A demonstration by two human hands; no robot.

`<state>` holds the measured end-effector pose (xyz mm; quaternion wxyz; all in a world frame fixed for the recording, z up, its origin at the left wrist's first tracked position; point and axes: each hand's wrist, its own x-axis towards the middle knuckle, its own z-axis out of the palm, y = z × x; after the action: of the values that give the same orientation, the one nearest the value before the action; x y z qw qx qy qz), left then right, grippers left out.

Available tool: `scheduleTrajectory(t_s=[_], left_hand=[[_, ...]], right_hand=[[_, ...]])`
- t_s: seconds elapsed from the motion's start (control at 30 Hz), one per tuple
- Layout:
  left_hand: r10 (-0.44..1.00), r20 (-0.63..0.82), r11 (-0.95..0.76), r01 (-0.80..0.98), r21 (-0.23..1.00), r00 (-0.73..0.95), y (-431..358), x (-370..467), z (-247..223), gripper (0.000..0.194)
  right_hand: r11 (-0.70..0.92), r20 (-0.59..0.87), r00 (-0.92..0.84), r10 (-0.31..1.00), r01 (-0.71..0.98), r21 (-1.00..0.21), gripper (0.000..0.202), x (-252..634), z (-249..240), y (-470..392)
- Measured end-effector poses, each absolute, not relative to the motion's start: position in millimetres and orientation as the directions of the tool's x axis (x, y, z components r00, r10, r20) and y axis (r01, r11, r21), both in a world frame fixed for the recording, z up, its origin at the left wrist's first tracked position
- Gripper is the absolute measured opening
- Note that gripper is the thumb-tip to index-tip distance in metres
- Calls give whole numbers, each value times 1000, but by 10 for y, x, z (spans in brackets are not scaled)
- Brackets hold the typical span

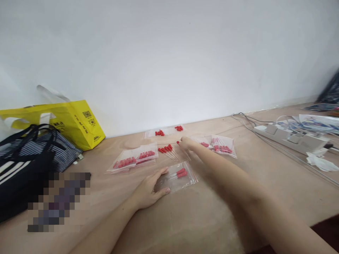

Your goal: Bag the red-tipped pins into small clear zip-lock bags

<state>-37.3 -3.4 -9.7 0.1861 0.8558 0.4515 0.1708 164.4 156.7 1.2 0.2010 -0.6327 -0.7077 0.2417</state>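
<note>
On the tabletop lies a clear zip bag [169, 183] with two or so red-bulbed droppers [181, 173] inside. My left hand [150, 188] grips its left end, thumb on the near side and fingers on the far side. Farther out, my right hand [186, 144] is closed at the red bulb of a dropper [178, 143]; its fingertips are partly hidden and slightly blurred. Left of that hand is a row of several loose droppers [166, 149], bulbs away from me and pale stems toward me.
Filled bags of droppers [124, 162] lie at left, with more filled bags [224, 145] at right. Against the wall rests a bag with red bulbs [166, 132]. A yellow bag [76, 123] and dark bag [26, 165] stand left; a power strip [288, 139] with cables is right.
</note>
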Motion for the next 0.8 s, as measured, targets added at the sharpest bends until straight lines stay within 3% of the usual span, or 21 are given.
scheduleTrajectory(t_s=[0.13,0.3,0.43,0.6,0.8], left_hand=[[836,128,-525,709,471,533,-29,-375,-106,54],[835,142,-531,711,462,531,-14,-368,-126,55],[848,132,-512,729,455,513,-26,-347,-123,54],[863,113,-487,750,449,493,-53,-324,-102,54],[863,120,-487,743,459,491,-44,-323,-122,54]], right_hand=[[86,-1,-154,988,559,-825,16,2074,65,1391],[73,60,-69,996,196,-978,13,2446,-34,966],[62,35,104,994,-261,-963,19,2405,-224,634],[109,80,112,991,-283,-953,34,2254,-315,463],[-19,-26,19,999,-320,-947,23,2197,-329,348]])
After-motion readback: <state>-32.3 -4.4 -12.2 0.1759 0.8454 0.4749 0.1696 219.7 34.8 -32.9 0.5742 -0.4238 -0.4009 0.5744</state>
